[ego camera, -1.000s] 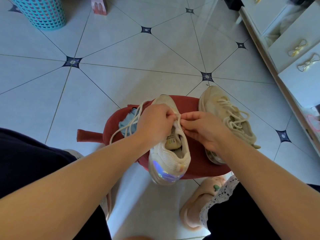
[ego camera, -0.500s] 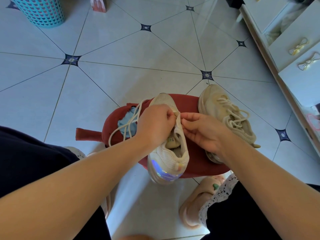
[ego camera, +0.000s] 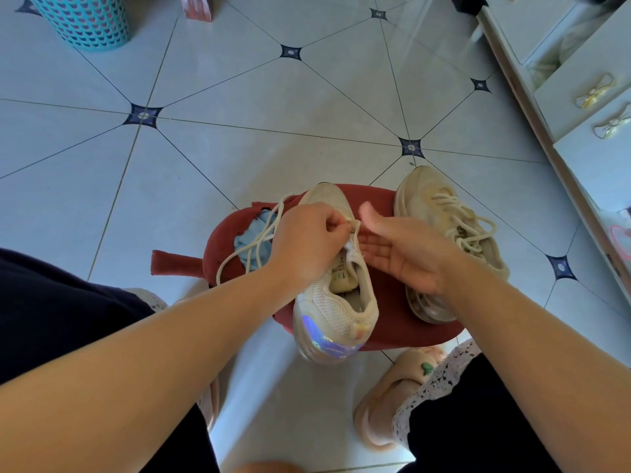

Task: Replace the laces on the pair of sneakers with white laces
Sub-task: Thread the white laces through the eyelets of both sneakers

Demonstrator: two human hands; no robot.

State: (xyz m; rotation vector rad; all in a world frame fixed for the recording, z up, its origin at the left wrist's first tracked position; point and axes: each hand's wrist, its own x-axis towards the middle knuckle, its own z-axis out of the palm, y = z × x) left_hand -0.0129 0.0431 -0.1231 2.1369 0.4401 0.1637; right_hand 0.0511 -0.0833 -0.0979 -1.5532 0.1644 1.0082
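Note:
A cream mesh sneaker [ego camera: 336,303] with a shiny heel patch lies on a red cloth [ego camera: 392,322], heel towards me. My left hand [ego camera: 307,244] pinches its cream lace [ego camera: 252,245] at the top eyelets; the loose lace trails left over a blue cloth [ego camera: 254,242]. My right hand [ego camera: 406,252] hovers just right of the shoe opening with fingers straight and spread, holding nothing. The second sneaker [ego camera: 447,227], beige and still laced, lies on its side to the right, half on the red cloth.
My feet in pink slippers [ego camera: 386,401] flank the red cloth on the tiled floor [ego camera: 259,107]. A white drawer unit [ego camera: 587,97] with bow handles runs along the right. A teal basket [ego camera: 82,22] and a small pink box [ego camera: 198,6] stand at the far left.
My right hand has let go of the lace at the eyelets and opened, drawing slightly right. My left hand keeps its pinch on the lace.

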